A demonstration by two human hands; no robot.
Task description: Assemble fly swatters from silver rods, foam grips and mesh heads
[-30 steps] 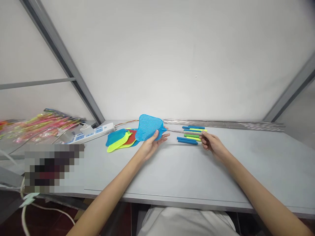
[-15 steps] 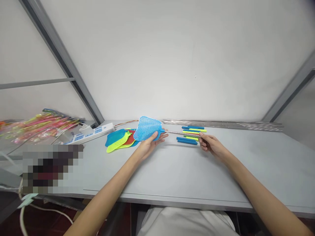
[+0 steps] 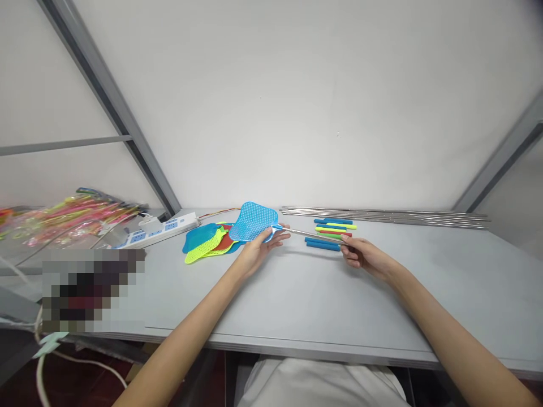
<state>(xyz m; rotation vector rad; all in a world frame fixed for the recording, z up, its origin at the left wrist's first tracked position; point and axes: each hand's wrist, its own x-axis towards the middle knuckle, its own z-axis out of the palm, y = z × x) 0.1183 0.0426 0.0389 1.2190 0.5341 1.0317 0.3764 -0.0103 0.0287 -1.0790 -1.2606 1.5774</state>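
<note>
My left hand (image 3: pixel 258 251) grips a blue mesh fly swatter head (image 3: pixel 253 221) near its neck, thumb on top and fingers beneath. A thin metal rod (image 3: pixel 307 232) runs from that neck to my right hand (image 3: pixel 358 252), which pinches its other end. Below and behind the rod lie several short coloured tubes (image 3: pixel 323 245), blue, yellow-green and red. Left of my left hand rests an overlapping pile of swatter heads (image 3: pixel 206 246) in blue, yellow and red.
A bundle of long metal rods (image 3: pixel 386 216) lies along the wall at the back right. On the left are a white power strip (image 3: pixel 163 228) and plastic-wrapped colourful items (image 3: pixel 80 217). A pixelated patch covers the table's left front. The grey table's front edge (image 3: pixel 322 350) runs before my lap.
The blue swatter head has turned a little, and the rod now slants down more toward my right hand. My right hand has dropped slightly; both hands keep their hold.
</note>
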